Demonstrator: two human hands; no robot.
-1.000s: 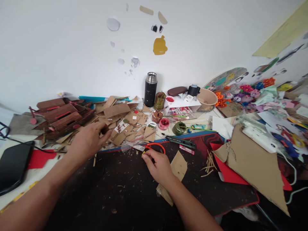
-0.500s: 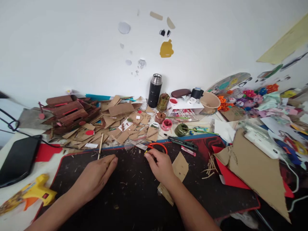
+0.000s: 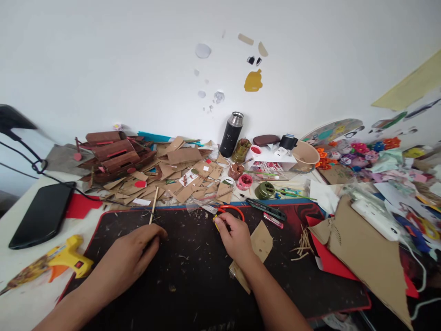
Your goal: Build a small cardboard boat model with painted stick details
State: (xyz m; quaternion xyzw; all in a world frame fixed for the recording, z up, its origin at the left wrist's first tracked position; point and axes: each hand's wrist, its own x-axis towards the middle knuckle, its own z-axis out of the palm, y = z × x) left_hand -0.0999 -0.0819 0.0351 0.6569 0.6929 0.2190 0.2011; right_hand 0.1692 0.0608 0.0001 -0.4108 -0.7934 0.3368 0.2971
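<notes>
My left hand (image 3: 136,255) hovers palm down over the left part of the dark mat (image 3: 193,294). Its fingers curl toward the thumb, and whatever they might hold is hidden. A thin wooden stick (image 3: 154,204) lies just beyond its knuckles, with the lower end behind the hand. My right hand (image 3: 236,239) is closed at the handle of a pair of scissors (image 3: 231,208). Thumb and fingers pinch the yellow inner part of the orange grip, and the blades point to the upper left. Beneath my right wrist lies a cut cardboard piece (image 3: 262,241).
A yellow glue gun (image 3: 77,257) and a black phone (image 3: 43,214) lie left. Cardboard scraps (image 3: 182,181), a brown model (image 3: 113,154), a black flask (image 3: 231,135) and paint pots (image 3: 244,181) line the back. A utility knife (image 3: 265,209) and large cardboard (image 3: 368,257) sit right.
The view has shifted, so the scene sits further right in the picture. My left hand has drawn back slightly, its thumb lower. My right hand stays at the scissors, whose blades show more clearly.
</notes>
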